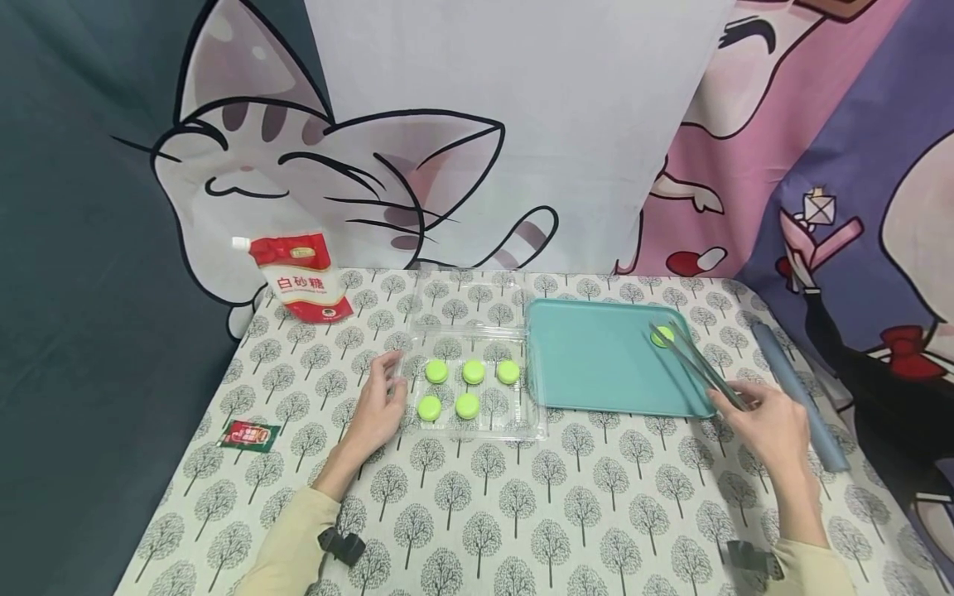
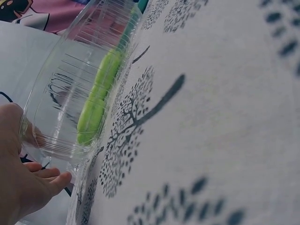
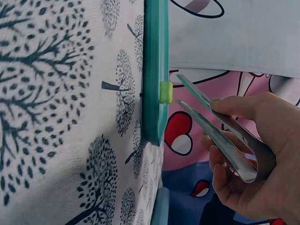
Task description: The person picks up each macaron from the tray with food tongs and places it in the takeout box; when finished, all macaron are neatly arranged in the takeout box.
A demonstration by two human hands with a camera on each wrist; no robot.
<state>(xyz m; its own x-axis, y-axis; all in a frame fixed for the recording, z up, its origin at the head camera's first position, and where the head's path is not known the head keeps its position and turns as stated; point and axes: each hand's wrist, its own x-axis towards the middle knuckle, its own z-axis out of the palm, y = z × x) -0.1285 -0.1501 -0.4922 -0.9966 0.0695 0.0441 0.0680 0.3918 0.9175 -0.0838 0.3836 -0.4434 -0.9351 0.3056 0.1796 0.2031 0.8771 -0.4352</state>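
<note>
A clear plastic box (image 1: 522, 424) lies with its lid folded back and several round green macarons (image 1: 473, 372) inside. My left hand (image 1: 380, 406) is at the box's left side, thumb against the clear wall and fingers loosely bent; the left wrist view shows the hand (image 2: 28, 173) by the box's corner. My right hand (image 1: 768, 418) holds metal tongs (image 1: 704, 368), also visible in the right wrist view (image 3: 220, 140). The tong tips stand apart around a green macaron (image 1: 662, 336) on the teal tray (image 1: 596, 364); in the right wrist view they appear clear of that macaron (image 3: 166, 92).
A red-and-white sugar pouch (image 1: 301, 277) lies at the back left. Nearer the left edge is a small red-and-green packet (image 1: 249, 436). To the right of the tray lies a blue-grey rod (image 1: 801, 397). A tree-print cloth (image 1: 484, 530) covers the table, with printed curtains behind.
</note>
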